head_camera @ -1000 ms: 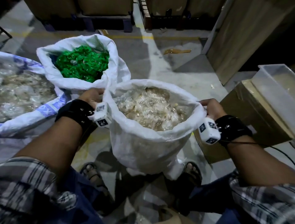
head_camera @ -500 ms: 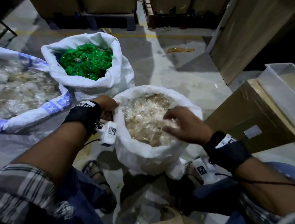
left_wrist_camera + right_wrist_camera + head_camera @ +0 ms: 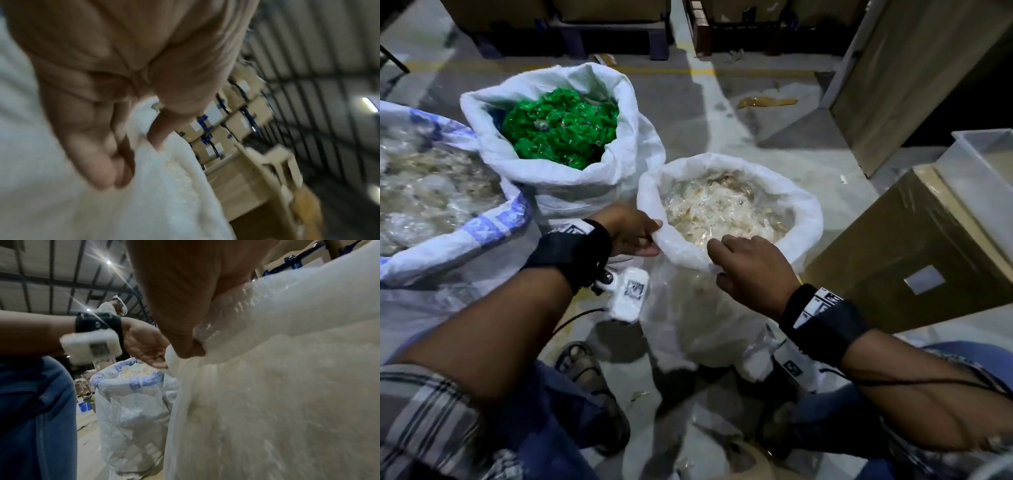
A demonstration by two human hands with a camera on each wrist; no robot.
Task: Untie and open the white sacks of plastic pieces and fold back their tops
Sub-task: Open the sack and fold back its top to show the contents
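Observation:
A white sack (image 3: 804,219) of clear, yellowish plastic pieces (image 3: 719,209) stands open on the floor in front of me, its top rolled outward. My left hand (image 3: 635,231) pinches the rolled rim at its near-left side, thumb on top; the left wrist view shows the fingers (image 3: 98,159) curled round the white cloth (image 3: 164,186). My right hand (image 3: 750,270) grips the rim at the near edge, and the right wrist view shows its thumb (image 3: 191,348) pressed into the fold. Behind on the left stands a second open white sack (image 3: 626,154) holding green plastic pieces (image 3: 558,126).
A big white sack with blue print (image 3: 482,229), filled with clear pieces, stands at far left. A cardboard box (image 3: 914,260) with a clear plastic bin (image 3: 983,178) on it stands close on the right. Pallets and cartons line the back. My sandalled feet are below the sack.
My right hand left the sack's right side, crossed over the pieces and now grips the near rim. The left hand stayed at the left rim. The sack sits lower, with its top rolled.

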